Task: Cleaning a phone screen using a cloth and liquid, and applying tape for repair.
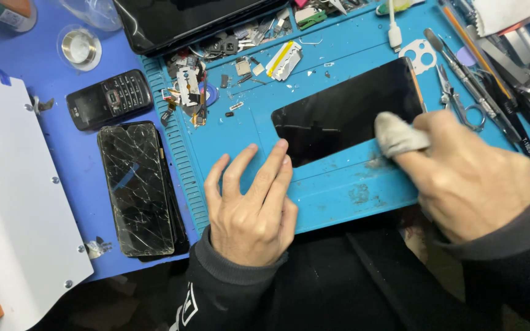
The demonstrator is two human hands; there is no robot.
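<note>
Cloth [397,136] sits pinched in my right hand [467,178], pressed on the black screen [348,110]; grip closed round it. My left hand [253,208] lies flat and empty, fingertips bracing the screen's corner on the blue mat [351,190].

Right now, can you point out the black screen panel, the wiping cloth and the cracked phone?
black screen panel [345,110], head view, middle of the dark glass.
wiping cloth [397,136], head view, bunched end pinched in the right hand.
cracked phone [136,187], head view, centre of the shattered glass.
</note>
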